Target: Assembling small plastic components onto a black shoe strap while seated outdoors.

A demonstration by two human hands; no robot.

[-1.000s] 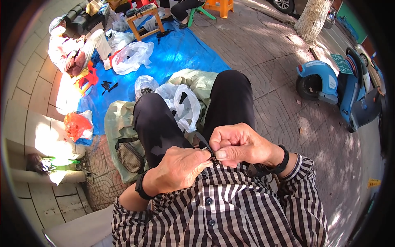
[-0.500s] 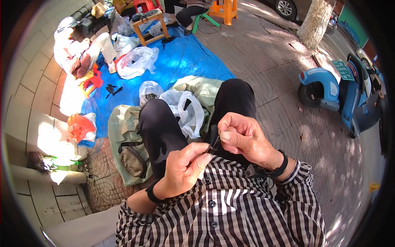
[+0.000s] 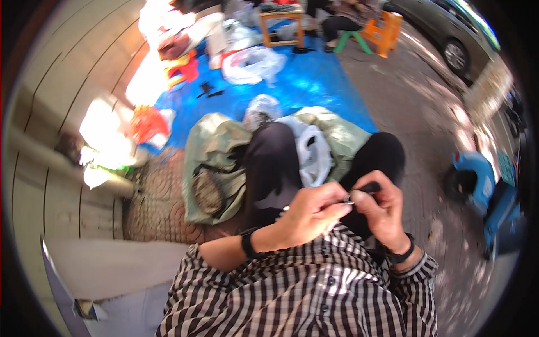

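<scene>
Closest in, the left hand and the right hand meet over the lap, just above a black-and-white checked shirt. The left hand's fingers are curled shut, pinching a small silvery piece at their tips; what it is cannot be told at this size. The right hand is closed around a short black handle, whose end touches that same silvery piece. A dark band sits on each wrist.

Beyond the hands lie the person's knees in black trousers. Between the knees hangs a white plastic bag, its handles slack; its contents do not show. Under and beside the left knee lies a big olive-green bag with black straps, slumped on the patterned paving; its inside is hidden. A second clear plastic bag sits just past the knees, crumpled, with something pale inside.

Farther out spreads a blue tarp. On it lie another white plastic bag, an orange bag at its left edge, and small dark tools. At the far end stand a wooden stool and an orange stool. A blue scooter stands well apart on the right.
</scene>
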